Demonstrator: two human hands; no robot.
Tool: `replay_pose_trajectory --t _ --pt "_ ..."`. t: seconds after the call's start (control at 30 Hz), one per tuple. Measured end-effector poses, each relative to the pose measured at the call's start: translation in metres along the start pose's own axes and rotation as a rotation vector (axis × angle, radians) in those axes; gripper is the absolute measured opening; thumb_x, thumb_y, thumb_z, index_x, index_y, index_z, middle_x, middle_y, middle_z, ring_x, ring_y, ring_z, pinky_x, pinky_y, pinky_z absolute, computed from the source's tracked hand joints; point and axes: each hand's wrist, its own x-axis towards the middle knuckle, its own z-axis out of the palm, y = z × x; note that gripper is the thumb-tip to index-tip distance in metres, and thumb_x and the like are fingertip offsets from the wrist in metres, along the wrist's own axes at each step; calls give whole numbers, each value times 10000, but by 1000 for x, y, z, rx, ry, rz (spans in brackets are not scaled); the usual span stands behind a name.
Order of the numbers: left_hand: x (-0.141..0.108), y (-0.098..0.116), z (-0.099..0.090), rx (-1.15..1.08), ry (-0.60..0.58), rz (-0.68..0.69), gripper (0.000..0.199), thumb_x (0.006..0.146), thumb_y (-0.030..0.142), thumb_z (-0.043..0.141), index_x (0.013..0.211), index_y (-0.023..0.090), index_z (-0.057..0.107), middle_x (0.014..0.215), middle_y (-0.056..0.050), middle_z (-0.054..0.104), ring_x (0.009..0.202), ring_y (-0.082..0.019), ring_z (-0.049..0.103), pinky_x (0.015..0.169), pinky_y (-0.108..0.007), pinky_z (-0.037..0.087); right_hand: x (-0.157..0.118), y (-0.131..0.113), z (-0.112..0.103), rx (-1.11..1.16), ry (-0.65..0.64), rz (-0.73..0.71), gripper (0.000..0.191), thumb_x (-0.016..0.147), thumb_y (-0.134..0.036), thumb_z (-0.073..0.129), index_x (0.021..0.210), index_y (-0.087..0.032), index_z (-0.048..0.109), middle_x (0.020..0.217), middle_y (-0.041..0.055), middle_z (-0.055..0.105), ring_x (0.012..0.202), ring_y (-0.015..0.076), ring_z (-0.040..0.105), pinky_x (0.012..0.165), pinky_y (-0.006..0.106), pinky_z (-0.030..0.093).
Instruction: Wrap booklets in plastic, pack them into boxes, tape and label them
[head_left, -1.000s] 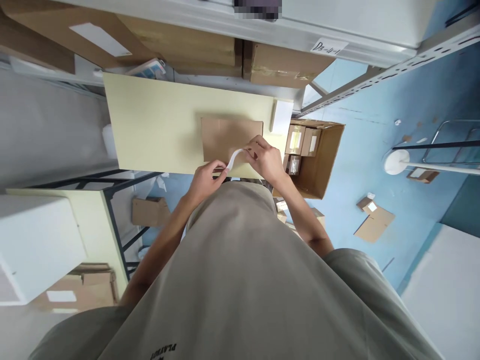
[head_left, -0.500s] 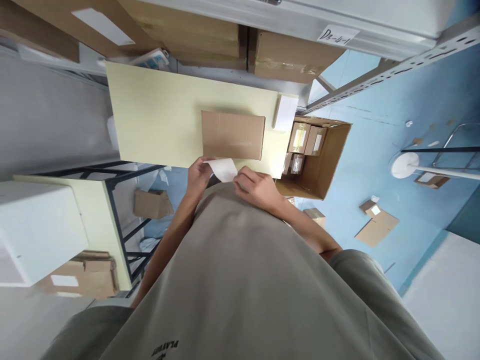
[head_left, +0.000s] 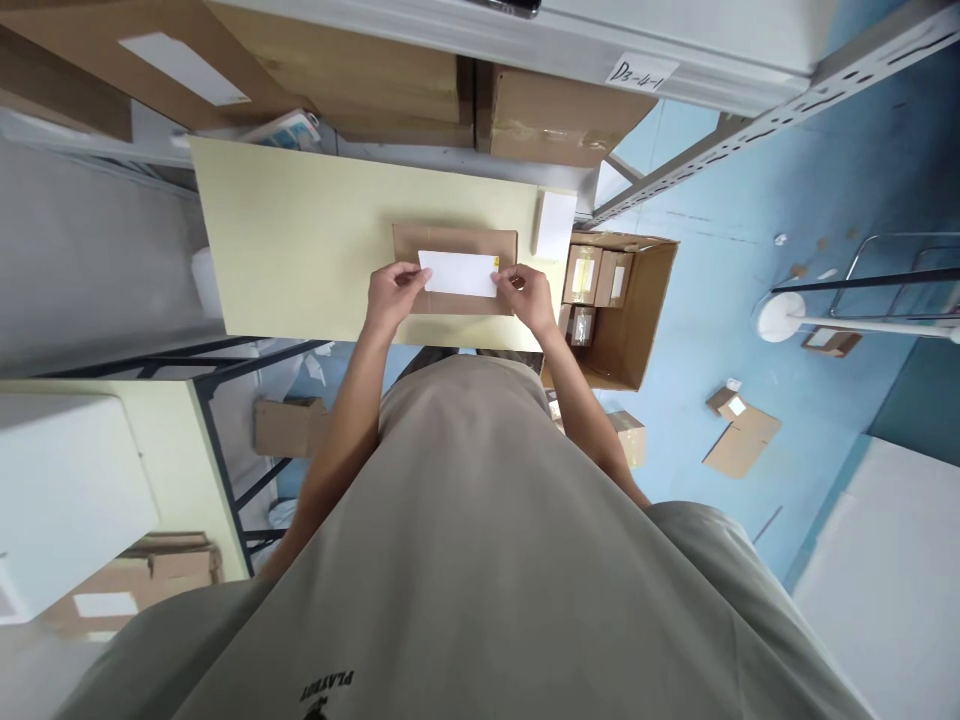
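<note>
A white rectangular label (head_left: 459, 274) with a small yellow mark at its right end is stretched between my hands, over the top of a closed brown cardboard box (head_left: 454, 241). My left hand (head_left: 395, 292) pinches the label's left end. Its right end is between the thumb and fingers of my right hand (head_left: 526, 292). Whether the label touches the box cannot be made out. The box lies on a pale yellow table (head_left: 300, 240). At the table's right end is a white stack or small box (head_left: 555, 225).
An open carton (head_left: 651, 310) holding several small boxes stands right of the table. Behind the table, a metal shelf (head_left: 697, 88) carries large cartons (head_left: 559, 112). On the left, a white cabinet-like object (head_left: 71, 490) sits on another yellow surface.
Both hands have moved forward from the table's front edge to above the box, carrying the label. The label, curled and slanted before, is now flat and straight between them.
</note>
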Motion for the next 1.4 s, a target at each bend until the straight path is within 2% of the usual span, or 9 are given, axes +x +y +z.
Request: replay_pose_trajectory --t 0.13,0.27,0.43,0.63,0.8,1.4 --pt "14 -8 4 60 -22 18 229 798 400 804 864 187 752 869 -59 756 851 -213 683 808 -319 547 12 11 8 -33 20 49 448 949 -632 700 839 -198 710 896 70 766 814 205 668 793 343 534" --pt "17 -10 4 160 -21 33 174 835 362 763 855 190 753 883 -57 771 848 -208 686 840 -319 541 14 15 16 -99 41 53 390 978 -554 675 861 -185 724 889 70 776 810 215 683 811 349 533" --pt "15 -7 2 322 -39 41 160 900 340 702 885 193 763 928 -51 793 871 -197 702 871 -305 534 13 15 23 -216 63 41 387 1002 -549 642 892 -189 733 907 81 781 846 239 691 846 372 544" --pt "12 -4 3 393 -40 62 160 919 341 696 880 199 759 963 -65 806 900 -213 719 881 -317 528 14 20 28 -278 91 32 359 1021 -526 626 915 -196 719 928 99 767 849 251 679 881 404 555" --pt "10 -2 6 410 -25 58 160 926 348 690 892 209 761 963 -59 805 910 -218 717 888 -326 528 14 24 32 -300 130 8 369 1035 -530 612 913 -195 706 933 102 753 841 246 654 891 412 559" --pt "7 -4 8 424 1 72 161 925 357 691 866 220 752 961 -57 804 916 -227 716 890 -333 522 12 34 43 -414 176 -31 181 1068 -314 590 928 -211 637 980 101 704 916 256 635 953 440 554"
